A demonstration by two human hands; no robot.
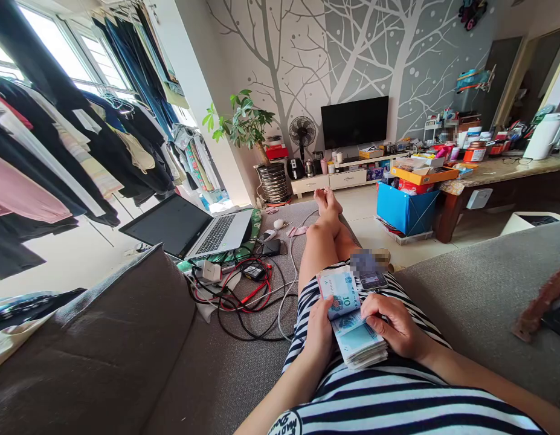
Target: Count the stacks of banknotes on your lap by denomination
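- Grey-and-white tree-painted wall (pixel 302 72) rises at twelve o'clock.
- Blue-green paper banknotes (pixel 359 343), stacked thick, rest at five o'clock on black-and-white striped cloth (pixel 352 396), probably for support.
- Left grip (pixel 319 329) and right grip (pixel 400 326) are clamped on the notes' opposite edges, apparently steadying them.

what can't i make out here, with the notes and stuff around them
All in the head view:
Notes: the count can't be told, as they lie packed in a stack.
Left hand: its other fingers are hidden by the hand itself and the notes.
Gadget on the lap: a pixelated patch covers its far end.
Black object: cut off by the right edge.
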